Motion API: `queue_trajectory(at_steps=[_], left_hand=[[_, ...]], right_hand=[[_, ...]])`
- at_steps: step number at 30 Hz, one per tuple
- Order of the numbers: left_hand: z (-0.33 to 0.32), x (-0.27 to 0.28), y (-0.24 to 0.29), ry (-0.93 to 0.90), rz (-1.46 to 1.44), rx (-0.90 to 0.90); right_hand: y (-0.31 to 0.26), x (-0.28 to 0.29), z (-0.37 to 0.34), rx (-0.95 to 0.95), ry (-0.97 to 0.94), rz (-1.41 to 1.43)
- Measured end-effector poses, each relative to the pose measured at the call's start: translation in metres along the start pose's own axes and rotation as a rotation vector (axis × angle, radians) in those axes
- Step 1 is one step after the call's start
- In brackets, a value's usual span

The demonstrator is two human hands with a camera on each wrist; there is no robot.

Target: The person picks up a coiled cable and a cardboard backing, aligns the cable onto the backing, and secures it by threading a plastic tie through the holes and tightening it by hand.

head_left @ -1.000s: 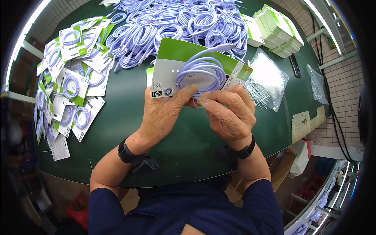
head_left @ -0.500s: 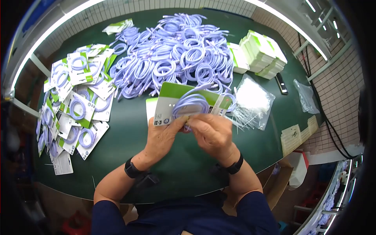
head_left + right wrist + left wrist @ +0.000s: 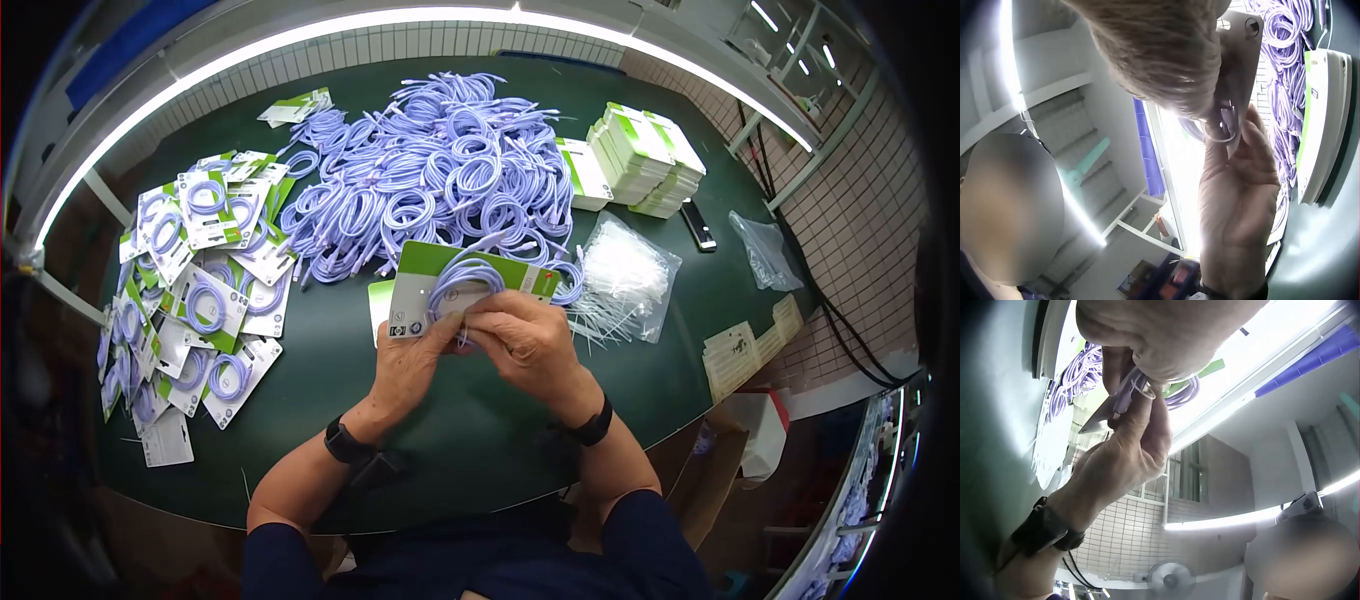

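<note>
My left hand holds a green-and-white retail card upright over the table, gripping its lower edge with the thumb in front. A coiled lilac cable lies against the card's face, one plug end sticking up past the top right. At the bottom of the coil my right hand pinches a thin white tie, its fingertips right beside the left thumb. The tie makes a small loop in the right wrist view. Both hands partly cover the coil's lower part.
A big heap of coiled lilac cables fills the back middle. Carded cables pile up on the left. Stacked cards stand back right, near a bag of white ties, a black phone-like object and a clear plastic bag.
The head view has tilted up, showing more of the table's far side. My right hand's fingers have stayed at the tie under the coil and shifted slightly; the left hand keeps the card.
</note>
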State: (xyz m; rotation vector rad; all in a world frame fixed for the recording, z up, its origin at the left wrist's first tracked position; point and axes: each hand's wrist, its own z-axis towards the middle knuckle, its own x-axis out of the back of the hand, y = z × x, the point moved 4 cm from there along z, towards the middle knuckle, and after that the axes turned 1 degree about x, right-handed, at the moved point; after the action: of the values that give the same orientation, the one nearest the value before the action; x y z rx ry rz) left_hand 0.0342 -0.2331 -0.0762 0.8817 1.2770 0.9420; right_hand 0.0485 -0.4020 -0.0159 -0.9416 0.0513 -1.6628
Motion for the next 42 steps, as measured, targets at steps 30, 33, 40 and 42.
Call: queue_trajectory(at_steps=[30,33,40,42], left_hand=[[-0.014,-0.020,0.016,-0.210,-0.017,-0.032],[-0.014,-0.018,0.013,-0.202,-0.019,-0.008],[-0.018,-0.023,0.014,-0.253,-0.072,0.008],[-0.017,-0.022,0.011,-0.236,-0.092,0.024]], right_hand=[[0.096,-0.054,-0.071,-0.746,-0.268,1.684],[0.090,-0.050,-0.065,-0.683,-0.243,1.683],[0.070,-0.030,-0.043,-0.506,-0.158,1.504],[0.069,-0.017,-0.033,-0.257,-0.075,0.810]])
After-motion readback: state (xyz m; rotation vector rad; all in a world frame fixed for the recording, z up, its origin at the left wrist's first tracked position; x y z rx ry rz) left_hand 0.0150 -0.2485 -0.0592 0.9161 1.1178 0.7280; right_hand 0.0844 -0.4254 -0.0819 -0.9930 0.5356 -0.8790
